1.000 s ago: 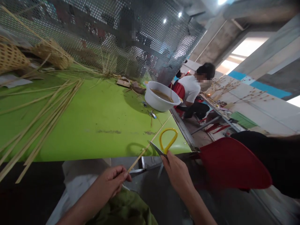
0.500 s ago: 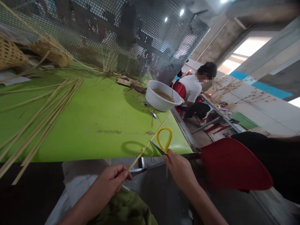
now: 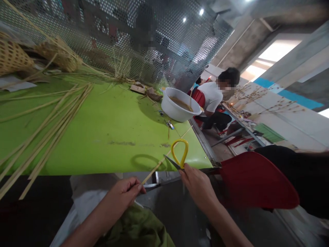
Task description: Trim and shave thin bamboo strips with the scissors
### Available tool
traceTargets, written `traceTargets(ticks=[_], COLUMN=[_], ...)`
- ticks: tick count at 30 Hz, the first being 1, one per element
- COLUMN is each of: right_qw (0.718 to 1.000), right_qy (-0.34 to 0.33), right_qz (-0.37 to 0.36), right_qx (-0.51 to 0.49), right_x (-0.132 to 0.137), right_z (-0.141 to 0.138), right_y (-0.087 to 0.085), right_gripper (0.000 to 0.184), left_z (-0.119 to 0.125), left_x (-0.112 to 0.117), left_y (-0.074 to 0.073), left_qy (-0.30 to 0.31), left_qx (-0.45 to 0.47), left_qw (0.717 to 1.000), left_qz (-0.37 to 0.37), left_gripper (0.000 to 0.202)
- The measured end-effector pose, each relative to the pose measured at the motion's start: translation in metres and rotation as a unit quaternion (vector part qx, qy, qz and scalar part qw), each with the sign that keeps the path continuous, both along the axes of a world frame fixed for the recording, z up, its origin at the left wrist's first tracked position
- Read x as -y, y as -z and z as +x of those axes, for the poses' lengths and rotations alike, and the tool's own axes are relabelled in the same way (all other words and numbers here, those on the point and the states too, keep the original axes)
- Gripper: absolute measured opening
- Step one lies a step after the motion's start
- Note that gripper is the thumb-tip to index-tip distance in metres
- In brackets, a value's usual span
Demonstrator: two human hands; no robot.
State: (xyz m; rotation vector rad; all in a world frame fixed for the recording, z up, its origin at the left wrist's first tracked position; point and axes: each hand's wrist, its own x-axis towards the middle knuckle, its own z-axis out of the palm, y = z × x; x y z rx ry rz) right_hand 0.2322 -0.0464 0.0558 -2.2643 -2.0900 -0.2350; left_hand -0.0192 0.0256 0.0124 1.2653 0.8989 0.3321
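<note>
Just off the near edge of the bright green desk, a thin pale bamboo strip slants up over the desk corner, its lower end pinched in the fingers of the left hand. The right hand grips yellow-handled scissors, whose blades meet the strip mid-length. Farther back on the desk stands a white plastic basin of brown liquid; long bamboo strips lie at left. A red plastic chair is just right.
</note>
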Motion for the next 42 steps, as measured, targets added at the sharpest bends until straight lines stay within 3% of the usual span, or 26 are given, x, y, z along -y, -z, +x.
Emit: traceTargets(ticks=[5, 7, 11, 15, 20, 23, 30, 33, 38, 42], right_qw=[1.000, 0.999, 1.000, 1.000, 0.999, 0.999, 1.000, 0.999, 0.999, 0.998], right_qy=[-0.022, -0.032, 0.007, -0.024, -0.005, -0.024, 0.003, -0.026, 0.000, -0.046], right_qz=[0.006, -0.003, 0.006, -0.003, 0.028, 0.010, 0.017, 0.008, 0.031, 0.014], right_qx=[0.006, -0.001, 0.000, -0.007, -0.024, -0.032, -0.020, -0.039, -0.030, -0.049], right_x=[0.001, 0.000, -0.002, 0.001, 0.003, 0.004, 0.005, 0.007, 0.009, 0.012], right_z=[-0.004, -0.003, 0.000, 0.001, 0.000, -0.002, -0.003, -0.006, -0.010, -0.016], right_y=[0.000, 0.000, 0.003, 0.008, 0.007, 0.005, 0.005, 0.008, 0.010, 0.012], right_gripper=[0.022, 0.021, 0.021, 0.022, 0.025, 0.023, 0.023, 0.024, 0.025, 0.024], left_z=[0.003, 0.004, 0.005, 0.007, 0.010, 0.012, 0.014, 0.014, 0.017, 0.020], left_x=[0.000, 0.000, 0.000, 0.000, 0.000, 0.000, 0.000, -0.001, -0.002, -0.002], left_y=[0.005, 0.004, -0.001, 0.000, -0.005, -0.008, 0.001, -0.003, -0.013, -0.009], left_qy=[0.001, 0.003, -0.003, 0.002, -0.005, -0.007, -0.009, -0.008, -0.019, -0.014], left_qx=[0.013, 0.013, 0.000, 0.007, 0.000, -0.002, 0.007, 0.008, -0.002, -0.007], left_qw=[1.000, 1.000, 1.000, 1.000, 1.000, 1.000, 1.000, 1.000, 1.000, 1.000], left_qz=[-0.004, 0.001, 0.007, 0.001, 0.001, -0.004, 0.002, -0.006, -0.001, -0.012], left_gripper=[0.035, 0.035, 0.037, 0.039, 0.038, 0.037, 0.036, 0.039, 0.043, 0.040])
